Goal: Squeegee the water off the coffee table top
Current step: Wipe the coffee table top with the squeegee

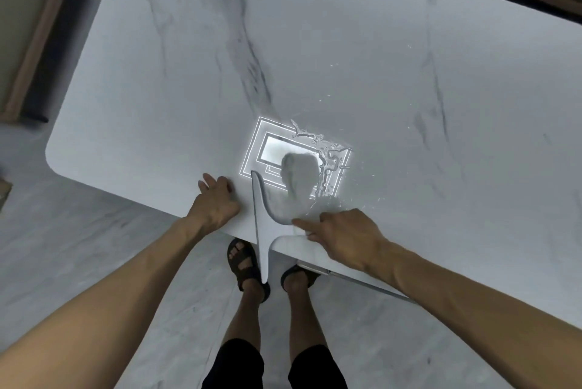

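The coffee table top (189,73) is white marble with grey veins. A puddle of water (327,161) lies near its front edge, shining with a reflected ceiling light, and small droplets (371,180) are scattered to its right. A white T-shaped squeegee (259,224) sits at the front edge. Its blade runs front to back and its lower end hangs past the edge. My right hand (343,234) is closed on the squeegee's handle, index finger stretched along it. My left hand (214,199) rests flat on the table, left of the blade, fingers apart.
My feet in dark sandals (245,262) stand on the grey tiled floor (94,231) just below the table's front edge. A metal rail (362,284) shows under the table. A wooden frame with a dark strip (47,42) runs along the left side.
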A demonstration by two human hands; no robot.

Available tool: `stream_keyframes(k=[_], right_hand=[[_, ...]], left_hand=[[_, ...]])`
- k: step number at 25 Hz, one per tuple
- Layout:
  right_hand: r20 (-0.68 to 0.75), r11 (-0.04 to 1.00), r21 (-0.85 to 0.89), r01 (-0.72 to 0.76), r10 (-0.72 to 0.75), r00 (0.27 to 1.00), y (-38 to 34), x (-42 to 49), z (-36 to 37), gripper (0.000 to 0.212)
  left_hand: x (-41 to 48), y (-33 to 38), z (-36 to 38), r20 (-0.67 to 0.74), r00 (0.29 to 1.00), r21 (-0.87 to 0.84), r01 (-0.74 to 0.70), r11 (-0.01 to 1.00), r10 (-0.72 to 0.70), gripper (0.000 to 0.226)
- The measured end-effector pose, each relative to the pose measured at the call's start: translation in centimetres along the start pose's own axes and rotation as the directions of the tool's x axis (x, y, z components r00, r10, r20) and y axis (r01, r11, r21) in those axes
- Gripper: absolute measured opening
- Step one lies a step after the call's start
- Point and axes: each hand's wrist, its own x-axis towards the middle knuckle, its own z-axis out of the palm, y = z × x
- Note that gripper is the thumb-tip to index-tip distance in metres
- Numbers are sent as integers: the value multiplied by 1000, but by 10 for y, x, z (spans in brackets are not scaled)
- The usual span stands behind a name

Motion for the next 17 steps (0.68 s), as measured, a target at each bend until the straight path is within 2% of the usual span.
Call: stream_keyframes(k=[4,7,10,13,17], right_hand=[[-19,994,38,-107,108,994,49,-41,-8,41],[-39,974,-3,-228,228,973,87,-84,-24,41],[-46,959,-43,-281,280,959,101,-107,-39,43],[-28,982,-17,-188,188,982,75,-88,-52,44],[68,993,-58,108,-104,992,-5,7,-56,45]], left_hand=[[-1,0,1,-8,1000,-22,13,1000,-14,44],[-6,0,2,-30,1000,-43,-6,999,4,43],[-15,1,7,-202,978,-123,-69,990,43,27],[-28,-4,7,-352,933,-329,-47,943,-76,19],[-34,-28,-10,-439,865,-438,28,898,-242,27]])
